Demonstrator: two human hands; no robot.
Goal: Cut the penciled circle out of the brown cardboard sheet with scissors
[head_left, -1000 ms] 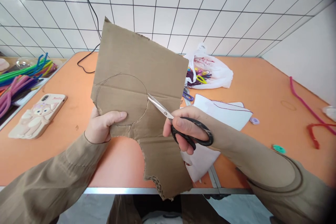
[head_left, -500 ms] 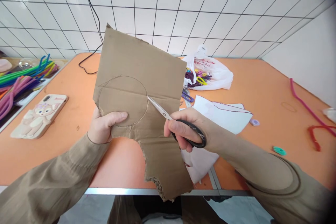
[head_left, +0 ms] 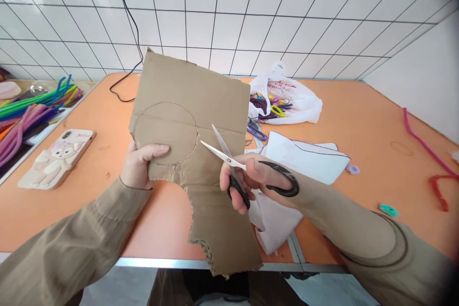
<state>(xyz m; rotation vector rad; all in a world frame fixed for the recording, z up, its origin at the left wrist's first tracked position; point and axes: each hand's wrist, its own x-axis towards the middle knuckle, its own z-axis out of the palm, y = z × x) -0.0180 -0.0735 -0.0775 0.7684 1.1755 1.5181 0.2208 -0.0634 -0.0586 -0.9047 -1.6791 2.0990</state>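
A brown piece of cardboard (head_left: 215,100) is held up over the table, with a circle drawn on it and a curved, ragged cut-out along its lower left. My left hand (head_left: 141,165) grips its left edge, the thumb lying on the front inside the circle. In my right hand (head_left: 247,177) are black-handled scissors (head_left: 228,159), fingers in the loops. Their blades stand apart in front of the cardboard, tips just right of the circle's line. Part of that line, on the lower right, looks scored.
A phone in a cartoon case (head_left: 57,158) lies at left, near colourful fuzzy sticks (head_left: 32,105). Behind the cardboard's right side are a white plastic bag (head_left: 297,100), purple scissors (head_left: 256,131) and white cloth (head_left: 304,158). A teal ring (head_left: 388,210) and red sticks (head_left: 439,191) lie at right.
The scissors have opened and their tips have come away from the circle's line. The cardboard's top has tipped slightly lower, with my left hand still holding it.
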